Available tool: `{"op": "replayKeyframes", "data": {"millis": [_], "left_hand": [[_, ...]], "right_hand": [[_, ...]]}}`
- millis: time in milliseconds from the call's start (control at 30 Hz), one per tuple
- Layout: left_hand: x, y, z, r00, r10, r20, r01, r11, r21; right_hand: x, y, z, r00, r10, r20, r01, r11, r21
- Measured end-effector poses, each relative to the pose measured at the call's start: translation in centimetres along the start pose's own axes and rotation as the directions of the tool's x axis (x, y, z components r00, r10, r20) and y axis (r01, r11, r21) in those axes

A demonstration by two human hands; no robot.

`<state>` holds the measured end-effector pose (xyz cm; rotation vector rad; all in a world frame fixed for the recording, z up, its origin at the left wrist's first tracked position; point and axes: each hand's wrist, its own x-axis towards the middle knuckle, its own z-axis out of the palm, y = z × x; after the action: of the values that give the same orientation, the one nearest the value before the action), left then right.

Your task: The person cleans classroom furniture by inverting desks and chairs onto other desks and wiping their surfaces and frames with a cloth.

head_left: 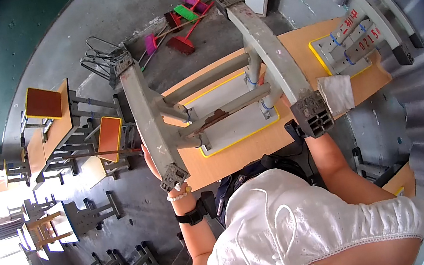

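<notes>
An upside-down stool point(215, 115) is in front of me over the wooden desk, its grey metal legs and black plastic feet pointing up toward me. Its pale seat underside has a yellow rim. My left hand point(150, 164) grips the stool's left side, with fingers along the outer face of the leg frame. On the other side, my right hand point(285, 101) is mostly hidden behind the right leg frame and foot; a small part shows against the stool. A white cloth or paper point(337, 93) lies beside the right foot at the desk edge.
The wooden desk point(202, 173) spreads under the stool. Another upturned stool point(364, 34) with red markings rests at its right end. Brooms and dustpans point(184, 36) lie by the far wall. More desks point(50, 140) and stools point(111, 138) stand to the left.
</notes>
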<state>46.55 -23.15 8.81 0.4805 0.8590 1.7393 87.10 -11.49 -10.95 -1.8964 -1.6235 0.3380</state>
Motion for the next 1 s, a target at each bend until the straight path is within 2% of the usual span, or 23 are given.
{"op": "replayKeyframes", "data": {"millis": [167, 267, 333, 400, 467, 533, 567, 600, 667, 700, 733, 800, 833, 900, 1000], "left_hand": [[1.1, -1.2, -2.7, 0.996, 0.064, -0.066, -0.038, 0.938, 0.345], [4.4, -2.1, -7.1, 0.993, 0.082, -0.088, -0.002, 0.739, 0.674], [4.9, -2.2, -10.7, 0.997, 0.054, -0.049, 0.017, 0.484, 0.875], [4.1, -1.5, -13.7, 0.998, -0.044, 0.05, -0.043, 0.145, 0.988], [3.4, -1.2, -16.9, 0.96, -0.21, 0.185, -0.23, -0.215, 0.949], [1.5, -1.6, -15.7, 0.898, -0.363, 0.247, -0.409, -0.484, 0.774], [1.7, -3.0, -19.5, 0.873, -0.457, 0.17, -0.346, -0.335, 0.876], [2.0, -4.4, -23.3, 0.834, -0.544, 0.09, -0.233, -0.2, 0.952], [-0.2, -4.6, -18.1, 0.827, -0.553, -0.098, -0.047, -0.241, 0.969], [-0.9, -4.8, -14.8, 0.811, -0.554, -0.186, 0.044, -0.259, 0.965], [-1.0, -5.4, -13.2, 0.801, -0.564, -0.2, 0.055, -0.263, 0.963], [-1.1, -9.1, -15.6, 0.823, -0.556, -0.12, -0.061, -0.297, 0.953], [-1.1, -10.7, -17.0, 0.832, -0.549, -0.081, -0.12, -0.322, 0.939], [-1.8, -12.9, -17.0, 0.724, -0.686, -0.072, -0.199, -0.308, 0.93], [-3.3, -13.1, -12.6, 0.591, -0.805, -0.049, -0.093, -0.128, 0.987]], "right_hand": [[3.0, -3.2, 1.1, 0.999, -0.025, 0.021, 0.024, 0.999, 0.049], [1.4, -2.6, 0.1, 0.999, -0.03, 0.017, 0.029, 0.998, 0.048], [0.3, -1.5, -1.2, 1.0, -0.024, -0.004, 0.024, 0.999, 0.029], [0.1, 0.8, -2.7, 0.999, 0.005, -0.045, -0.006, 0.999, -0.031], [0.8, 4.6, -3.9, 0.994, 0.049, -0.096, -0.063, 0.987, -0.148], [0.6, 13.3, -2.7, 0.987, 0.073, -0.143, -0.118, 0.933, -0.341], [0.0, 18.9, -1.5, 0.985, 0.074, -0.157, -0.139, 0.882, -0.451], [-0.5, 18.0, -2.6, 0.981, 0.168, -0.092, -0.191, 0.882, -0.431], [-2.0, 15.2, -6.2, 0.936, 0.348, 0.056, -0.296, 0.861, -0.413], [-2.4, 14.5, -6.2, 0.946, 0.323, 0.032, -0.277, 0.854, -0.44], [-2.3, 13.8, -6.2, 0.956, 0.293, 0.004, -0.257, 0.847, -0.465], [-2.4, 13.9, -5.8, 0.977, 0.189, -0.095, -0.21, 0.834, -0.51], [-2.1, 14.1, -5.6, 0.969, 0.222, -0.106, -0.245, 0.829, -0.502], [-1.2, 14.3, -5.4, 0.947, 0.291, -0.132, -0.319, 0.819, -0.477], [0.1, 11.1, -6.0, 0.919, 0.336, 0.207, -0.283, 0.926, -0.249]]}}
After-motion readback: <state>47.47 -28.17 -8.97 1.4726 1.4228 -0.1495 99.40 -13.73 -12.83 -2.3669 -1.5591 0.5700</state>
